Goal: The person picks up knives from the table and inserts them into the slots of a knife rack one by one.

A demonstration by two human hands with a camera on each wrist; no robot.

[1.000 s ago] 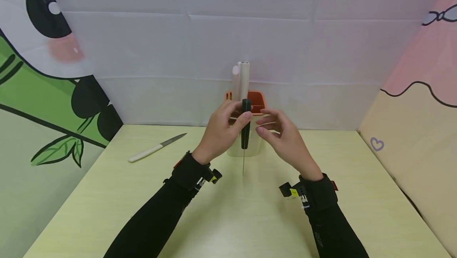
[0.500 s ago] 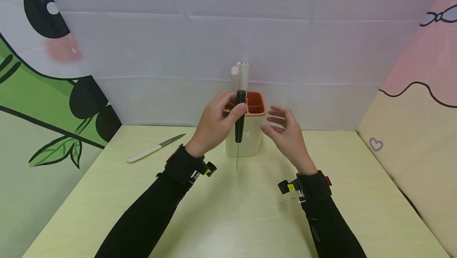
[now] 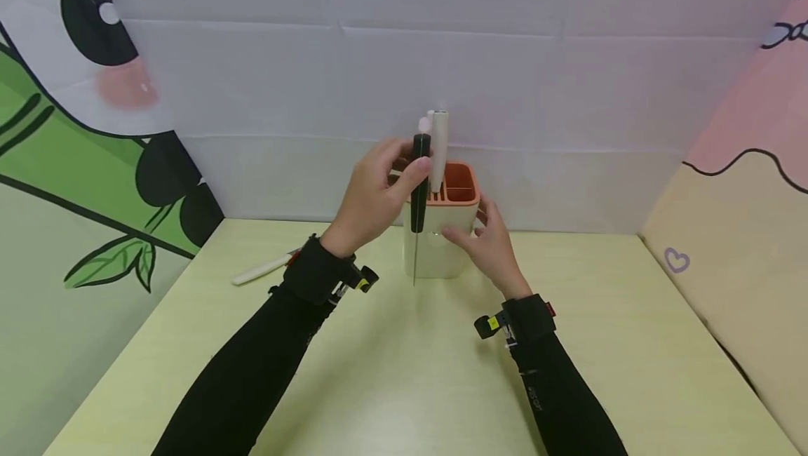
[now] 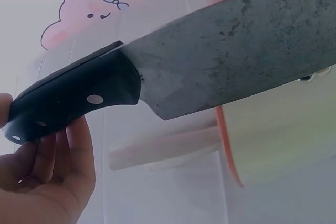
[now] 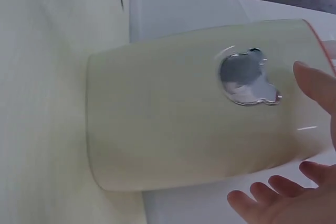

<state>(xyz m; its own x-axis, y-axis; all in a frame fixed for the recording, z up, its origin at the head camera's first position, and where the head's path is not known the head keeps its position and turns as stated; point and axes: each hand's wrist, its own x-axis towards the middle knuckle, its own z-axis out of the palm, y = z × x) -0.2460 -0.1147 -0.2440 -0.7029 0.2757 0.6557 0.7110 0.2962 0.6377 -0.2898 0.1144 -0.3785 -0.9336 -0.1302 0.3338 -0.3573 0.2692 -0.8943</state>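
My left hand [image 3: 372, 193] grips a chef's knife [image 3: 419, 186] by its black riveted handle, blade pointing down in front of the knife holder's left side. Its broad, stained steel blade fills much of the left wrist view. The cream knife holder [image 5: 168, 114] has an orange slotted top and a shiny bear-shaped emblem on its front. My right hand [image 3: 492, 252] is at the holder's right side, thumb over the front face and fingers [image 5: 262, 192] extended along the side. Two light-coloured handles, one a white handle [image 3: 440, 151], stand up from the holder's slots.
A knife with a white handle [image 3: 260, 271] lies on the table [image 3: 391, 372] at the left, its blade mostly hidden behind my left wrist. A pale cloth backdrop [image 3: 315, 84] rises close behind the holder, with cartoon-printed panels at both sides.
My left hand has raised the chef's knife and carried it slightly left. My right hand first drew away, then came in to the holder's right side. My left wrist now covers the lying knife's blade.
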